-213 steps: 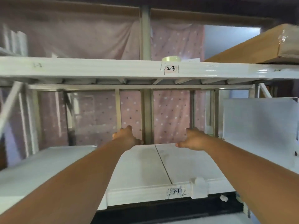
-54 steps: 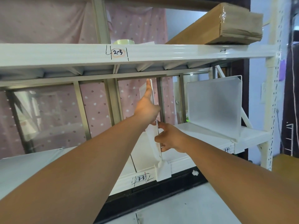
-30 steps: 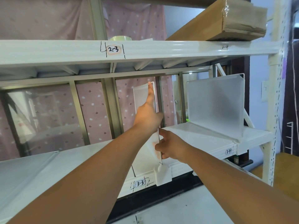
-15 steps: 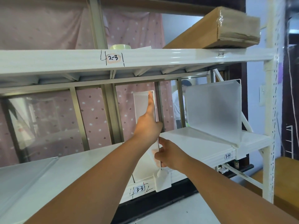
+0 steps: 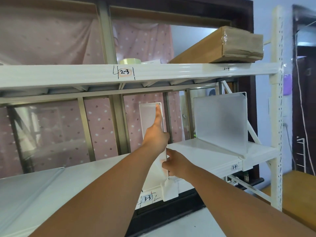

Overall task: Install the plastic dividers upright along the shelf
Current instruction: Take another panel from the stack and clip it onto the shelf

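Left hand (image 5: 156,134) flat against the left face of the frosted white plastic divider (image 5: 150,117), index finger stretched up to its top edge, grip open and merely pressing, not clasping. Right hand (image 5: 174,165) at 5 o'clock from it, lower on the front edge, grip closed around that edge just above the divider's white front clip (image 5: 169,190). Divider standing near upright on the white metal shelf (image 5: 205,156), running front to back beside the handwritten "3-3" label (image 5: 147,197), clip hooked over the shelf lip. Whether fully seated, cannot tell.

Judged risks: panel thin and flexible, so uneven pressure from the flat palm could bow it or tip it rightward; a clip only half caught on the lip could pop off once the hands let go, dropping the divider flat. Pushing too hard toward the back could also skew it off the marked line.

Round about: second frosted plastic divider (image 5: 220,120) already upright at 3 o'clock, well apart, near the "3-4" label (image 5: 234,167). Above, at 12 o'clock, upper white shelf beam (image 5: 68,74) limiting headroom, carrying a pale green tape roll (image 5: 130,61) and a long brown cardboard box (image 5: 220,46). Metal uprights and pink dotted cloth (image 5: 102,125) behind
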Demonstrator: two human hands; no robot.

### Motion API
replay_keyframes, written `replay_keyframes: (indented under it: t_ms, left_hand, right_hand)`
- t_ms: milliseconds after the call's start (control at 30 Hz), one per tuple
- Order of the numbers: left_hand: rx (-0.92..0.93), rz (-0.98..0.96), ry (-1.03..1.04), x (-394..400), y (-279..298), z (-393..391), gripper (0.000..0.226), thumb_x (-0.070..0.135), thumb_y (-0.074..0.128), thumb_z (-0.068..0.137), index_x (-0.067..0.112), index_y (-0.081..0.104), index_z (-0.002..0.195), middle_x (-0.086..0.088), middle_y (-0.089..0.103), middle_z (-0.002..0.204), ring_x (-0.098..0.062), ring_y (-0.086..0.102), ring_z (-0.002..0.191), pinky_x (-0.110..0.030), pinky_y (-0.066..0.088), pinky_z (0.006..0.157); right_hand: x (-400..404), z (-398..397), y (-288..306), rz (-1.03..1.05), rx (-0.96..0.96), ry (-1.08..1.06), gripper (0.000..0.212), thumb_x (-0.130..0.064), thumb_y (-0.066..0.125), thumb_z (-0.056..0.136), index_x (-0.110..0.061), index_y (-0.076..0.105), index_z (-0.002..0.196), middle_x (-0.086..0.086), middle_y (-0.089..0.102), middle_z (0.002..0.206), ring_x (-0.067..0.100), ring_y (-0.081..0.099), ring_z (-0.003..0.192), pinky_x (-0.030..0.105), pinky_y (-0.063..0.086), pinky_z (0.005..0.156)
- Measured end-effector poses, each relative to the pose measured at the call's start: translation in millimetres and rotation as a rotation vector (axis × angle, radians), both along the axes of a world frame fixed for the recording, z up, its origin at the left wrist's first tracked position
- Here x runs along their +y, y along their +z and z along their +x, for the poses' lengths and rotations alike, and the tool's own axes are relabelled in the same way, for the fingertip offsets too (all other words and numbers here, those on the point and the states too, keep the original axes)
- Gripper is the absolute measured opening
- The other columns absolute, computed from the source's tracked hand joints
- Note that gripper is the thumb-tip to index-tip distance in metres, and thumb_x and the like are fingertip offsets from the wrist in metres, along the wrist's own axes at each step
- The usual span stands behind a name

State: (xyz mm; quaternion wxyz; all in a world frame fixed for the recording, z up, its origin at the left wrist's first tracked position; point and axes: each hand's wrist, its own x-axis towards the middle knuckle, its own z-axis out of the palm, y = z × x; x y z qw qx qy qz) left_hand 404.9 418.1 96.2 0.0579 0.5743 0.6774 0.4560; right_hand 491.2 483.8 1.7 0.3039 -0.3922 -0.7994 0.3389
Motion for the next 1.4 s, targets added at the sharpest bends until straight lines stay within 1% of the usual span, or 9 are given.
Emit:
replay_keyframes:
  t_ms: [100,200,367,467,567,667,767,1000,1400]
  left_hand:
    - [-0.036,-0.052,-0.005,-10,1,-1,0.109,0.004,0.061,0.1,0.061,-0.011,0.158,0.003,0.044,0.077,-0.023,0.057,0.063,-0.044,0.064,0.066]
    - [0.002,-0.058,0.029,-21,-7,-10,0.107,0.02,0.073,0.097,0.039,-0.005,0.167,-0.01,0.059,0.126,-0.033,0.066,0.102,-0.046,0.063,0.083]
    - [0.075,-0.129,0.156,-45,-8,-58,0.103,0.041,0.074,0.094,0.028,0.004,0.169,-0.017,0.034,0.165,-0.043,0.044,0.144,-0.051,0.047,0.113]
    - [0.142,-0.267,0.24,-66,-5,-89,0.099,0.048,0.072,0.092,0.025,0.012,0.167,-0.022,0.029,0.166,-0.051,0.034,0.148,-0.059,0.04,0.117]
    - [0.285,-0.367,0.268,-86,-4,-111,0.107,0.054,0.072,0.092,0.022,0.004,0.168,-0.022,0.021,0.172,-0.05,0.019,0.156,-0.063,0.021,0.126]
    - [0.351,-0.399,0.27,-100,1,-125,0.113,0.054,0.072,0.093,0.02,-0.006,0.169,-0.021,0.007,0.176,-0.045,0.007,0.161,-0.063,0.005,0.129]
    - [0.31,-0.38,0.314,-112,8,-141,0.108,0.046,0.07,0.098,0.025,-0.01,0.168,-0.016,0.001,0.177,-0.045,0.0,0.162,-0.06,0.008,0.13]
    - [0.394,-0.435,0.428,-136,3,-180,0.117,0.061,0.072,0.09,0.024,-0.007,0.169,-0.019,0.007,0.177,-0.042,0.005,0.162,-0.064,0.004,0.129]
    - [0.249,-0.539,0.563,-221,-18,-252,0.115,0.058,0.073,0.091,0.023,-0.004,0.169,-0.021,0.006,0.176,-0.044,0.016,0.16,-0.058,0.016,0.129]
  right_hand:
    - [-6,5,7,0.007,-0.074,0.0,0.055,-0.017,0.056,0.084,-0.026,0.051,0.139,-0.001,0.069,0.104,0.02,0.069,0.087,0.038,0.062,0.084]
    - [-13,13,19,0.114,-0.185,-0.014,0.071,-0.035,0.068,0.088,-0.025,0.036,0.151,0.003,0.065,0.125,0.021,0.063,0.101,0.033,0.052,0.088]
    - [-32,19,41,0.147,-0.192,-0.061,0.088,-0.046,0.079,0.08,-0.022,0.033,0.151,0.004,0.059,0.139,0.027,0.06,0.117,0.039,0.051,0.098]
    - [-44,20,54,0.164,-0.249,-0.103,0.109,-0.053,0.079,0.078,-0.017,0.014,0.158,0.006,0.049,0.15,0.03,0.053,0.128,0.038,0.047,0.102]
    - [-55,19,70,0.222,-0.27,-0.156,0.115,-0.057,0.079,0.074,-0.019,0.011,0.158,0.008,0.047,0.151,0.033,0.049,0.133,0.047,0.045,0.107]
    - [-68,16,91,0.309,-0.293,-0.271,0.122,-0.062,0.078,0.072,-0.021,0.002,0.159,0.016,0.029,0.159,0.041,0.028,0.144,0.056,0.033,0.115]
    - [-84,10,108,0.38,-0.261,-0.321,0.123,-0.061,0.079,0.071,-0.023,0.0,0.158,0.018,0.019,0.161,0.043,0.013,0.149,0.057,0.029,0.116]
    - [-122,-34,126,0.559,-0.358,-0.264,0.118,-0.062,0.072,0.079,-0.025,-0.006,0.159,0.013,-0.009,0.167,0.042,-0.012,0.15,0.055,0.007,0.122]
    - [-142,-142,97,0.494,-0.458,0.008,0.117,-0.063,0.072,0.078,-0.024,-0.003,0.159,0.013,-0.006,0.167,0.043,-0.008,0.151,0.057,0.009,0.122]
